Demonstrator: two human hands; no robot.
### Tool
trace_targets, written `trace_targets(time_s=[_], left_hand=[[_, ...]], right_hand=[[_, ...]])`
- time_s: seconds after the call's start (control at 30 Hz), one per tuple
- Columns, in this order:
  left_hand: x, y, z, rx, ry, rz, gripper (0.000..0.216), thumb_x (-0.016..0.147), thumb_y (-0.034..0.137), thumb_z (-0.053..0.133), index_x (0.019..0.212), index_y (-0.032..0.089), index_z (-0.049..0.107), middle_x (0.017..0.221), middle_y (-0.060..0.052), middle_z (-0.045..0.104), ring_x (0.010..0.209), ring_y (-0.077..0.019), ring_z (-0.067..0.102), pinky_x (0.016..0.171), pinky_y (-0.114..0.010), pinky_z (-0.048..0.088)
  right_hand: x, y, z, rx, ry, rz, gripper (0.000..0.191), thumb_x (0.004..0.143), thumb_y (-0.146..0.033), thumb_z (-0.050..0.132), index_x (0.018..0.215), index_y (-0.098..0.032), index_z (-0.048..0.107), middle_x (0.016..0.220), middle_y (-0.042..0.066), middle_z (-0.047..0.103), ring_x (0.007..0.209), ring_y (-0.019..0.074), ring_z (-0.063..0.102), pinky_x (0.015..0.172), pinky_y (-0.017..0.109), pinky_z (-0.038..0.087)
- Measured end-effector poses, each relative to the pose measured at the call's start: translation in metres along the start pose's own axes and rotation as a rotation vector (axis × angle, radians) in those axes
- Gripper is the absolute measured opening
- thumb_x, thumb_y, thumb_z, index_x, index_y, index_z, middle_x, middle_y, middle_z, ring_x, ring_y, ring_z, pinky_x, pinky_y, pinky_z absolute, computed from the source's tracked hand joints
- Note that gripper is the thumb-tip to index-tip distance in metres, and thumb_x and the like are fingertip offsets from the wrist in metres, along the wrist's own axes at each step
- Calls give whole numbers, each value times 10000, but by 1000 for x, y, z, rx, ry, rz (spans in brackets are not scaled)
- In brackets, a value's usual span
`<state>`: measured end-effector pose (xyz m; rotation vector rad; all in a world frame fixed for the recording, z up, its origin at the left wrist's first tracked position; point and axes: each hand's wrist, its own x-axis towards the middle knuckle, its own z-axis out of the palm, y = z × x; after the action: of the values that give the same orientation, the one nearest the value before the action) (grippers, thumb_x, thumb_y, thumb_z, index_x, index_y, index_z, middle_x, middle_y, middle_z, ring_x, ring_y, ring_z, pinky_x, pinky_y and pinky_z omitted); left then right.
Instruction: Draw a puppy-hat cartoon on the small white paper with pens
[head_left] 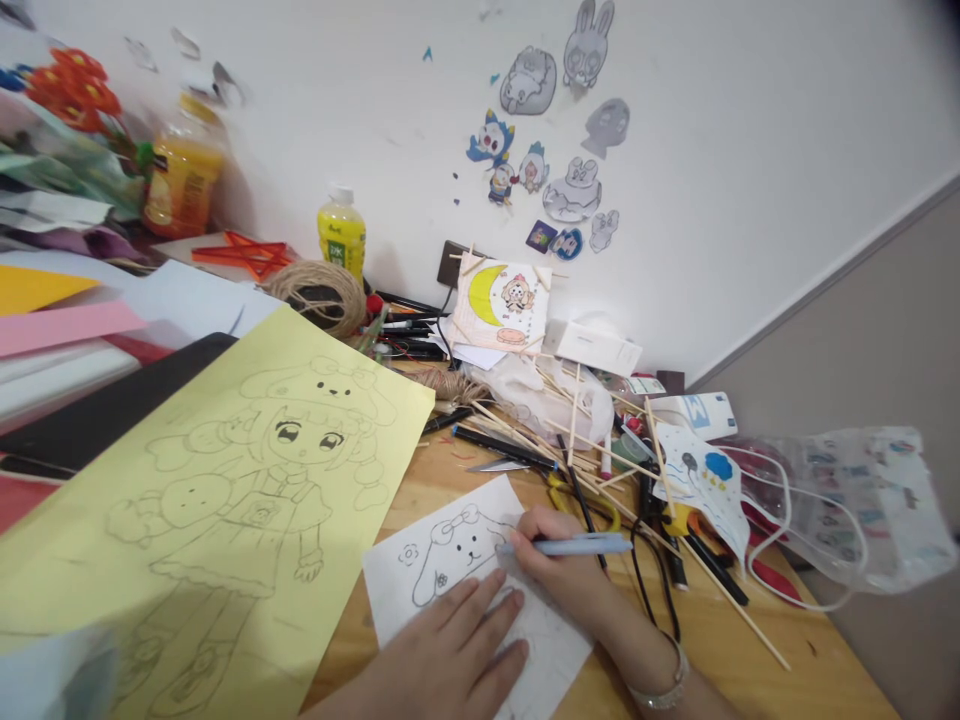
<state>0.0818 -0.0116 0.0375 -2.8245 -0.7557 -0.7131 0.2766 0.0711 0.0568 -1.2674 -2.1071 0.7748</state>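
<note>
My right hand [559, 565] grips a light blue pen [589, 544], its tip touching a sheet of white paper [390, 580]. On that paper is a line drawing of a floppy-eared dog's head [469, 545] with a bow, and a small flower beside it. My left hand [457, 650] lies flat on the lower part of the sheet, fingers spread, covering some of it. To the left lies a large yellow sheet [375, 400] with a pencil drawing of a girl in a dog-shaped hat.
Thin wooden sticks [525, 440], yellow-handled scissors [559, 495] and markers [506, 447] crowd the table behind the paper. A twine roll [319, 297], a yellow-green bottle [342, 235] and an orange juice bottle [184, 170] stand near the wall. A face mask [705, 485] lies right.
</note>
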Motion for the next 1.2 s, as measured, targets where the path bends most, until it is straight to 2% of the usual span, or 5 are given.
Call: trace_targets(time_s=[0.63, 0.83, 0.9, 1.07, 1.2], left_hand=[[-7, 3, 38, 104, 132, 20, 309, 909, 178, 560, 1216, 150, 584, 1305, -142, 585, 1188, -300, 544, 1070, -439, 313], [-3, 0, 17, 110, 178, 13, 256, 954, 259, 489, 1161, 154, 597, 1228, -114, 641, 1141, -273, 575, 1051, -396, 333], [-1, 0, 13, 95, 53, 24, 315, 967, 287, 449, 1223, 148, 571, 1292, -120, 601, 1177, -272, 551, 1045, -383, 336], [-2, 3, 30, 159, 299, -24, 200, 955, 234, 499, 1107, 182, 618, 1196, -88, 659, 1106, -272, 594, 1082, -427, 265], [0, 1, 21, 163, 157, 38, 257, 915, 168, 530, 1161, 156, 605, 1223, -107, 648, 1107, -270, 602, 1020, -390, 366]], right_hand=[[1, 0, 1, 0, -7, 20, 294, 776, -309, 491, 520, -215, 382, 492, -38, 419, 488, 114, 381, 474, 239, 282], [0, 1, 1, 9, 8, 19, 294, 776, -303, 482, 520, -216, 367, 488, -43, 406, 487, 109, 373, 474, 231, 284], [0, 1, 1, 14, 6, 3, 306, 781, -301, 484, 515, -215, 360, 488, -44, 401, 487, 108, 371, 474, 231, 281], [0, 3, 2, 12, 52, -25, 305, 791, -285, 464, 520, -214, 346, 489, -47, 384, 484, 106, 362, 476, 233, 275], [-1, 4, 2, -14, 49, -32, 296, 793, -280, 464, 524, -212, 359, 497, -46, 390, 485, 109, 372, 479, 238, 273]])
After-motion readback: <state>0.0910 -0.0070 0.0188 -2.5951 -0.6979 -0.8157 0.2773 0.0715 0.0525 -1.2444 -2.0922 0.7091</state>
